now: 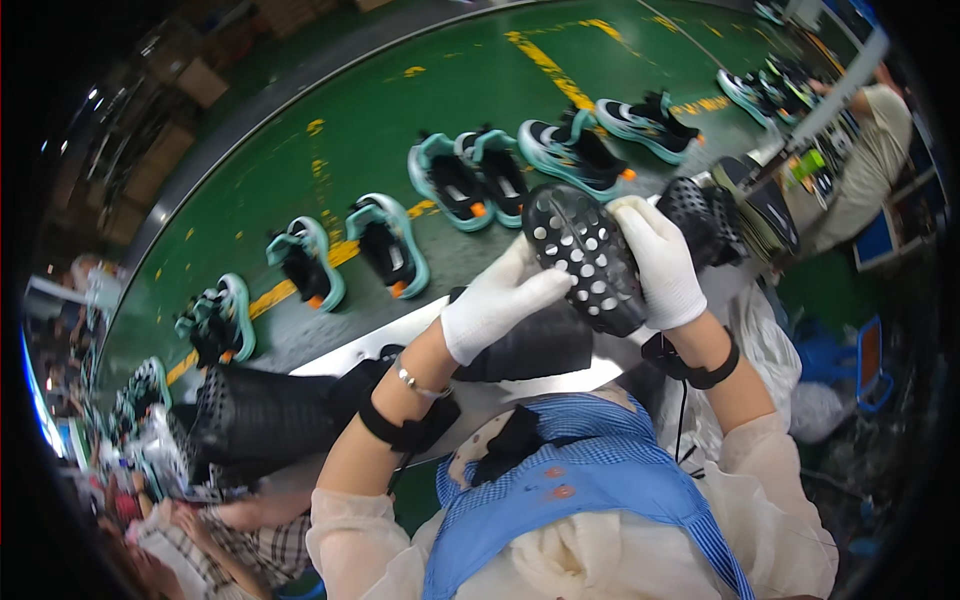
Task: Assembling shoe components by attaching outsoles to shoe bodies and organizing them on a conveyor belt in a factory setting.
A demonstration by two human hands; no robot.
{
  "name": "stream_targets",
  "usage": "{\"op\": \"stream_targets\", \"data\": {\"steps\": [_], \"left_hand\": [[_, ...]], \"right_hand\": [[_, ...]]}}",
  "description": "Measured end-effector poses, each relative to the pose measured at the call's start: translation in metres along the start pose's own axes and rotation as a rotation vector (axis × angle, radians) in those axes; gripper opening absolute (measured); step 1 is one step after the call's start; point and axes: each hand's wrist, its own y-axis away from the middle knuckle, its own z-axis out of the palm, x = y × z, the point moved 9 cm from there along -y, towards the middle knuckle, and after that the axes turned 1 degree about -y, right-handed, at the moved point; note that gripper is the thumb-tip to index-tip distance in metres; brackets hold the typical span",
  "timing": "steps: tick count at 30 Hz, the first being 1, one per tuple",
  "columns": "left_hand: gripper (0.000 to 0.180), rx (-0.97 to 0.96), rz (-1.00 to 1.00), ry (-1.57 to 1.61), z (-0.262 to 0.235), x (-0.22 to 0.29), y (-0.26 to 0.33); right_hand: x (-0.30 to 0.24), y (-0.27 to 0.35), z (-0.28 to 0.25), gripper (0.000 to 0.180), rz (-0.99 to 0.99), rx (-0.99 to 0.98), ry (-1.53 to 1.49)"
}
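Observation:
My left hand point(505, 305) and my right hand point(660, 265), both in white gloves, grip a black insole point(582, 252) covered with pale round dots. It is raised above the bench with its dotted face toward me. The left thumb lies on the dotted face; the right hand wraps the other edge, its fingertips partly hidden. Whether more than one insole is in the grip, I cannot tell. Below my hands lies a black stack, apparently insoles point(540, 345). Just beyond my right hand sits another dotted black bundle point(695, 215).
Several black and teal sneakers point(390, 245) with orange tabs stand in a row on the green surface point(360, 120). A long black stack point(280, 410) lies at the left. Co-workers are at the lower left and far right point(870, 170). White plastic point(765, 340) bunches beside my right arm.

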Motion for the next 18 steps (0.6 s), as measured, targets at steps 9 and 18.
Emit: {"op": "stream_targets", "data": {"steps": [9, 18], "left_hand": [[0.028, 0.569, 0.263, -0.003, -0.109, 0.073, 0.091], [0.028, 0.844, 0.190, 0.205, -0.185, 0.035, 0.128]], "right_hand": [[-0.071, -0.014, 0.166, 0.031, -0.765, -0.617, 0.656], [-0.062, -0.027, 0.238, 0.040, -0.566, -0.624, 0.782]]}}
